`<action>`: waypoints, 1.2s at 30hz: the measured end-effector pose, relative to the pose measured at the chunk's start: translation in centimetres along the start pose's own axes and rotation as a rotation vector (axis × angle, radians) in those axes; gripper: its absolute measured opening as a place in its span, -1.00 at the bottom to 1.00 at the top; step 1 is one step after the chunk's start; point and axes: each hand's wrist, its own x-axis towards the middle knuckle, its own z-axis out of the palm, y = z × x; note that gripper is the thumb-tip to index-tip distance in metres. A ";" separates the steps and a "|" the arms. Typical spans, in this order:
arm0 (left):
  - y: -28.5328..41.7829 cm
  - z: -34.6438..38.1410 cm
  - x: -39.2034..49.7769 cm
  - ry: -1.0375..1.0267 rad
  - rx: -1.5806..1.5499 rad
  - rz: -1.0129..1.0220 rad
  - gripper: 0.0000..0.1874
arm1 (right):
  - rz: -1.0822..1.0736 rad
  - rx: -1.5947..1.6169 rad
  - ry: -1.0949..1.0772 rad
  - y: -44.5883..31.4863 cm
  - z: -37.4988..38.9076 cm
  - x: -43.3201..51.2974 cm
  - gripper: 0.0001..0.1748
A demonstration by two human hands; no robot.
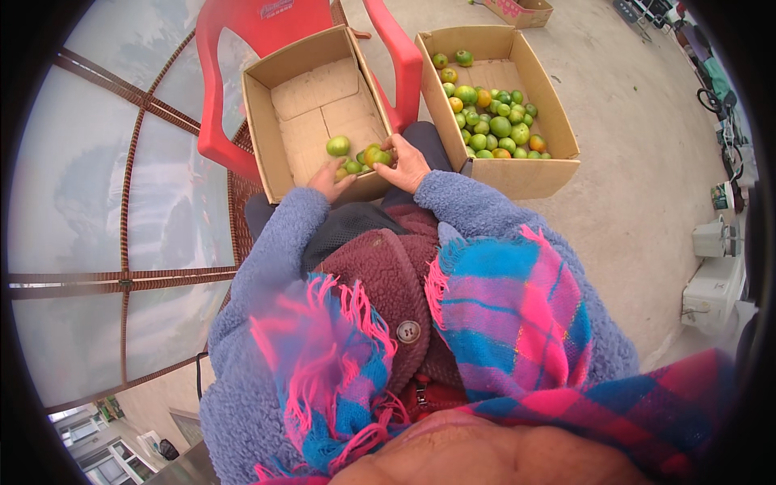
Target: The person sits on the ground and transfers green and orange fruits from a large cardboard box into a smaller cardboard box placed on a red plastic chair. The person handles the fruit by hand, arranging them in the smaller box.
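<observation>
A cardboard box (303, 97) tilts towards me on the seat of a red plastic chair. Near its front edge, my right hand (407, 162) has its thumb and fingers around a green and orange tomato (378, 156). My left hand (326, 179) reaches over the same edge, its fingers against small green tomatoes (353, 167); whether it grips one is unclear. A larger pale green tomato (337, 145) lies just beyond the left fingers. To the right, a second cardboard box (521, 179) holds many green and orange tomatoes (500, 126), mostly heaped towards its near side.
The armrests of the red chair (212, 103) flank the left box. Left of me is a glass-topped surface with a woven brown frame (125, 182). Another carton (521, 12) sits farther off on the concrete floor (630, 151). White containers (714, 294) line the right side.
</observation>
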 end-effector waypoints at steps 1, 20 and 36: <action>0.7 0.1 0.1 0.079 -0.111 0.018 -0.41 | -0.027 -0.030 -0.018 -0.2 0.3 0.0 -0.60; -1.1 2.1 1.8 0.244 -0.005 0.000 -0.45 | 0.371 -0.820 -0.005 10.1 -12.5 8.1 -0.56; 4.4 -0.5 1.5 0.253 -0.069 0.126 -0.52 | 0.356 -0.048 0.543 7.3 -10.8 6.4 -0.46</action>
